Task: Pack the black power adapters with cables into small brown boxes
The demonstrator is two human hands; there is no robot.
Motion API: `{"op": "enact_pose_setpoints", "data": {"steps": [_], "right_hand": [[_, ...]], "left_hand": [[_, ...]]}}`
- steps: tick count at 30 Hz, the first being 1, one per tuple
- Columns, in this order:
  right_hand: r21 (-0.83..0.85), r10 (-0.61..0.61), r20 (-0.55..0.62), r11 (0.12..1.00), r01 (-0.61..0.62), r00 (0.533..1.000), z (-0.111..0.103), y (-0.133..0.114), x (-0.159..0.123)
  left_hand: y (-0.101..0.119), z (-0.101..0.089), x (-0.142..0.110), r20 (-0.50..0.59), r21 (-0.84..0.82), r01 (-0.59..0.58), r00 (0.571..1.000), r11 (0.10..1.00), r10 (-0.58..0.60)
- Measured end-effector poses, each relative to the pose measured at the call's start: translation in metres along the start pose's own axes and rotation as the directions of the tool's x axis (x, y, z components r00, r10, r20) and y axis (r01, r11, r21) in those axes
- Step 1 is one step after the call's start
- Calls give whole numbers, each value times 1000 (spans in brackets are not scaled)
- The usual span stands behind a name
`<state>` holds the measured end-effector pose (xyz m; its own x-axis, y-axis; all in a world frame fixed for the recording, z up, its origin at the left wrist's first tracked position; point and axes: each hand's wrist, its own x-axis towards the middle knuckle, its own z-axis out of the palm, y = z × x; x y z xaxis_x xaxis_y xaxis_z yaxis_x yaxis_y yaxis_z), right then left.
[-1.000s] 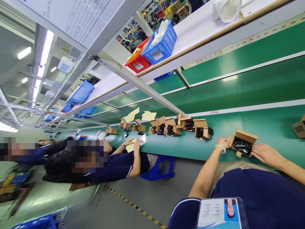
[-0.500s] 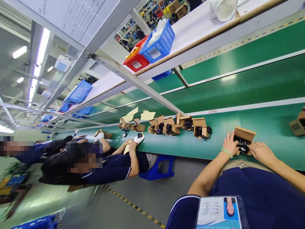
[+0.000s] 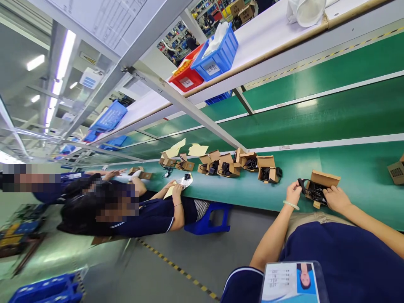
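A small open cardboard box lies on the green conveyor belt right in front of me, with a black cable bundled inside. My left hand, a pale bracelet on its wrist, pinches a loop of the cable at the box's left edge. My right hand has its fingers curled on the box's near side, touching the black contents.
Several more open boxes with black cables line the belt to the left, with loose card flaps. Seated co-workers handle items further along. Another box sits at the right edge. Blue and red bins stand on the shelf above.
My left hand has shifted from lying over the box's contents to pinching a cable loop at its left edge. My right hand has closed in on the box.
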<state>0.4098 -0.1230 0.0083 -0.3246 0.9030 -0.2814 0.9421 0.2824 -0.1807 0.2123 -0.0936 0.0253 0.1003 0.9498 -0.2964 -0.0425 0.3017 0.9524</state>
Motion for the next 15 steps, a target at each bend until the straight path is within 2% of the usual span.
{"op": "enact_pose_setpoints", "data": {"steps": [2, 4, 7, 9, 10, 12, 15], "right_hand": [[6, 13, 2, 1000, -13, 1000, -1, 1, 2], [9, 27, -2, 1000, -27, 1000, -3, 3, 2], [70, 74, -57, 995, -70, 996, -13, 6, -4], [248, 153, -145, 962, -114, 978, -23, 7, -11], [382, 204, -184, 916, -122, 962, -30, 7, -15], [656, 275, -215, 752, -70, 937, -46, 6, -21], [930, 286, -125, 366, 12, 950, -69, 5, -29]], "left_hand": [[6, -4, -2, -30, -250, 50, 998, 967, -59], [14, -10, -5, -42, -421, 79, 993, 904, -106], [26, -17, -8, -45, -497, 162, 976, 853, -211], [32, -20, -10, -45, -473, 233, 957, 849, -288], [33, -20, -11, -42, -458, 259, 949, 850, -312], [34, -18, -13, -21, -422, 288, 945, 860, -327], [33, -11, -16, 82, -283, 315, 949, 906, -304]]}}
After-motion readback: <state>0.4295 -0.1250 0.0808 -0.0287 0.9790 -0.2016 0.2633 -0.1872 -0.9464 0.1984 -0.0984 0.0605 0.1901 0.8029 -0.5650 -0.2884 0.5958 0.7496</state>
